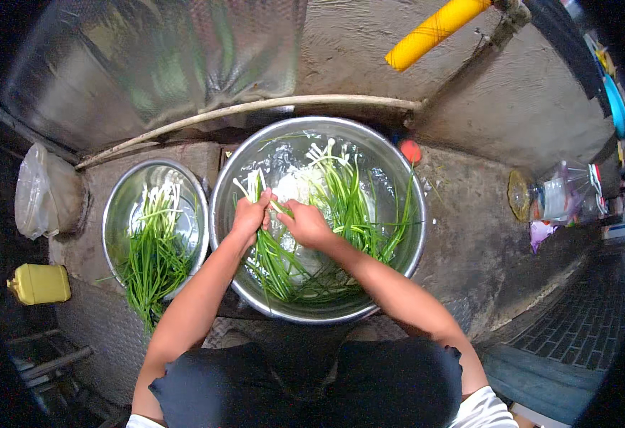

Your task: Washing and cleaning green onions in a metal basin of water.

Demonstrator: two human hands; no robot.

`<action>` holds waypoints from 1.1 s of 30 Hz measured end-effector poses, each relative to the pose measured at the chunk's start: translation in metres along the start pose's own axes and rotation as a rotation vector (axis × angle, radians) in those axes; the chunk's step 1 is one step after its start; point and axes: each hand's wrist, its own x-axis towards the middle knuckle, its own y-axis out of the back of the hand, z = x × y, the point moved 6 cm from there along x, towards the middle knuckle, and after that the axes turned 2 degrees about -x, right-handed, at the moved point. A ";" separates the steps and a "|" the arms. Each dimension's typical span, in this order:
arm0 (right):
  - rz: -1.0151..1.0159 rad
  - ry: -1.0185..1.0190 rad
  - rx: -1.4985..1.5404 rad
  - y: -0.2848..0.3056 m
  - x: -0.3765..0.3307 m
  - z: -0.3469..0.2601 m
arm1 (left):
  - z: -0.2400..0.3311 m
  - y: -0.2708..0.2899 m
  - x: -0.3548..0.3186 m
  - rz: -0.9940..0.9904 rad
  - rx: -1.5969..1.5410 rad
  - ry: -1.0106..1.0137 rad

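Note:
A large steel basin (398, 178) holds water and several long green onions (351, 214) with white ends. Over its left half, my left hand (250, 216) and my right hand (305, 225) meet, both pinching the same green onion stalk (273, 250) just above the water. A smaller steel bowl (116, 207) to the left carries a bundle of green onions (154, 257) whose tips hang over its near rim.
A concrete ledge (469, 235) bears both bowls. A plastic bag (37, 189) and a yellow jug (39, 283) sit at the left. A yellow pipe (434, 30) crosses the top, a clear plastic bottle (555, 196) lies at the right. My dark-clothed knees (305, 385) are below.

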 end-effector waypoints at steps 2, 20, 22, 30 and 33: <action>0.055 0.114 0.090 -0.010 -0.003 0.009 | -0.001 -0.005 0.003 -0.034 0.006 -0.021; -0.069 -0.204 0.854 -0.036 -0.002 0.064 | -0.005 0.006 0.005 -0.024 0.274 -0.050; -0.186 -0.127 1.051 -0.038 -0.002 0.057 | -0.006 -0.002 0.002 -0.023 0.272 -0.002; -0.444 -0.190 0.710 -0.061 -0.008 0.070 | -0.003 -0.002 0.005 0.018 0.309 -0.057; -0.368 -0.255 0.565 -0.051 -0.006 0.073 | 0.010 0.011 0.008 0.091 0.368 -0.189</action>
